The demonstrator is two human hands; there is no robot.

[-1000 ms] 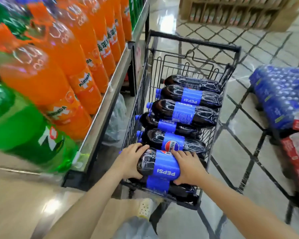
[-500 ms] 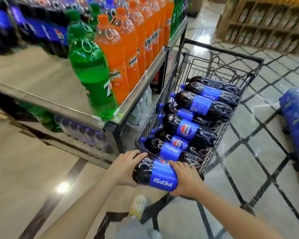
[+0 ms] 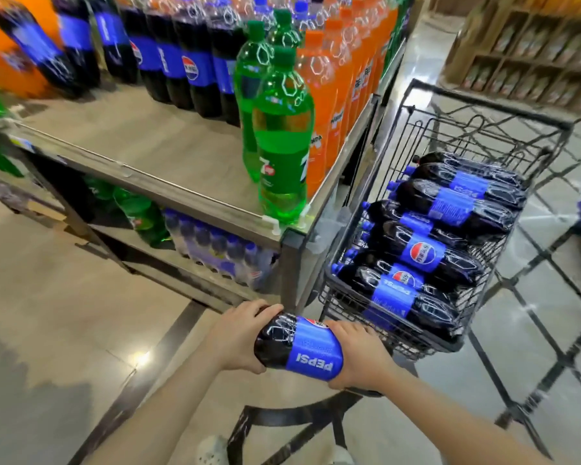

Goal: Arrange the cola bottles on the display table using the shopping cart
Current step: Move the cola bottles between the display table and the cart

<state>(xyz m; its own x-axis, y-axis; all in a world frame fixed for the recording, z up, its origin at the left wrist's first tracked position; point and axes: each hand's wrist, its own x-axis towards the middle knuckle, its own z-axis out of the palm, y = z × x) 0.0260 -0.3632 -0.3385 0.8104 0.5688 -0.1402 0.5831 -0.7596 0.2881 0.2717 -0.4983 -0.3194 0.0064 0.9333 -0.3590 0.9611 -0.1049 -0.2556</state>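
Dark cola bottle point(image 3: 297, 345), ends under hands point(image 3: 235, 335)

Dark cola bottle point(image 3: 298, 346), blue label; black shopping cart point(image 3: 483, 105)

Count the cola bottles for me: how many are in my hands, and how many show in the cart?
Bottle gripped by left hand and right hand: 1
Bottles lying in the cart, as far as they show: 7
Total: 8

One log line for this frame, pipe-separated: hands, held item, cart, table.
left hand + right hand: grip cola bottle, horizontal | shopping cart: cola left | display table: bare patch
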